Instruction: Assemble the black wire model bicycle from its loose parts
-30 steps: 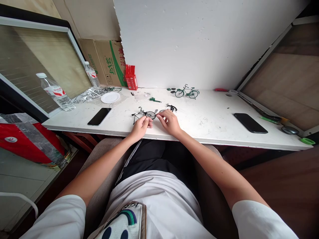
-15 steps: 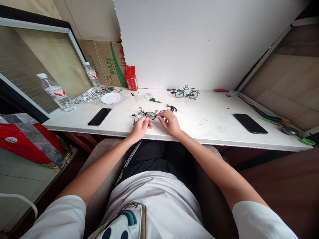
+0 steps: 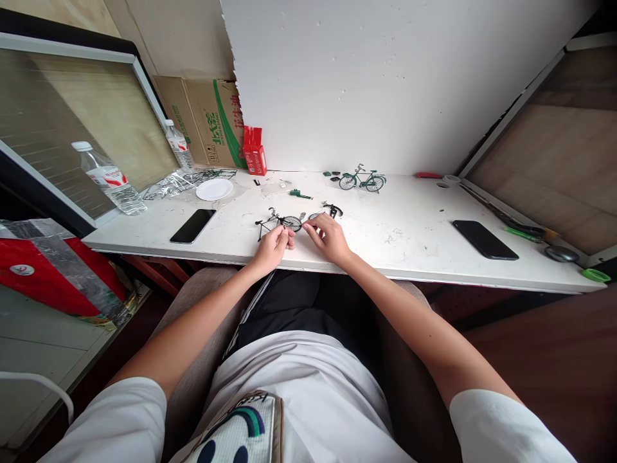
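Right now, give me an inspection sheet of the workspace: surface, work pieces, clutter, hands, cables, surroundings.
Surface: white tabletop, scuffed, scattered dark marks.
Work pieces: black model bicycle at the hands; black curved part beyond the right hand; green model bicycle upright at the back.
Clutter: two phones, white disc, two bottles, red box.
Left hand: fingers closed on the black model bicycle; exact grip hidden.
Right hand: fingers pinched together beside its wheel; any tiny part between them unreadable.
Cables: white curved tube or cord, lower left; which is unclear.
Surroundings: white panel behind; cardboard box back left.
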A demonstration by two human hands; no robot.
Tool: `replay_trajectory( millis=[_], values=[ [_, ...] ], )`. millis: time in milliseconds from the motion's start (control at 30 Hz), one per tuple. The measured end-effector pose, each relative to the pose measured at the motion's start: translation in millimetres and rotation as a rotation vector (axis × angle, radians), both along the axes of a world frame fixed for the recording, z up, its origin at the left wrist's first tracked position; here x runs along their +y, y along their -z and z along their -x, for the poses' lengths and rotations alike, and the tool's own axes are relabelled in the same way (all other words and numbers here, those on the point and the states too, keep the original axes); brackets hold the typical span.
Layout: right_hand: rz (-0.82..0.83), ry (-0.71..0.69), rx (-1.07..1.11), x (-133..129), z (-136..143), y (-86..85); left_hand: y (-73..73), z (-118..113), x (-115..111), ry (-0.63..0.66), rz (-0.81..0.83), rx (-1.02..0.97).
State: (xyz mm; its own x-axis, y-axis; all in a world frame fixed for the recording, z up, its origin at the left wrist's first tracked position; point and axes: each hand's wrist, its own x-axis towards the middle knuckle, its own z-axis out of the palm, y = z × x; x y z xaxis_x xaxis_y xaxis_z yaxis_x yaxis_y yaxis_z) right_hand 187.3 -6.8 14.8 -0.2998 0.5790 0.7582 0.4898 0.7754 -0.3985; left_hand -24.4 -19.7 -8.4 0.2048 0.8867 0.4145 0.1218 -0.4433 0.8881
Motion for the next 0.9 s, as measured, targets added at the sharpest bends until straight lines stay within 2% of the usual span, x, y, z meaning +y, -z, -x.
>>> replay_trajectory(
  millis=[267,433,600,900],
  values=[
    [0.078,0.021,-0.031,-0.1,-0.8,0.1,-5.9,0.2,-4.8,0.013,-0.016,0.046],
    [0.117,0.022,-0.103,0.6,-1.4,0.8,-4.8,1.0,-4.7,0.022,-0.019,0.053],
    [0.129,-0.022,-0.186,-5.0,-0.4,-0.9,-4.5,2.2,-3.3,0.017,-0.033,0.082],
    [0.163,-0.062,-0.102,-1.5,-0.5,3.9,-8.6,2.9,-3.8,0.043,-0.027,0.072]
  ],
)
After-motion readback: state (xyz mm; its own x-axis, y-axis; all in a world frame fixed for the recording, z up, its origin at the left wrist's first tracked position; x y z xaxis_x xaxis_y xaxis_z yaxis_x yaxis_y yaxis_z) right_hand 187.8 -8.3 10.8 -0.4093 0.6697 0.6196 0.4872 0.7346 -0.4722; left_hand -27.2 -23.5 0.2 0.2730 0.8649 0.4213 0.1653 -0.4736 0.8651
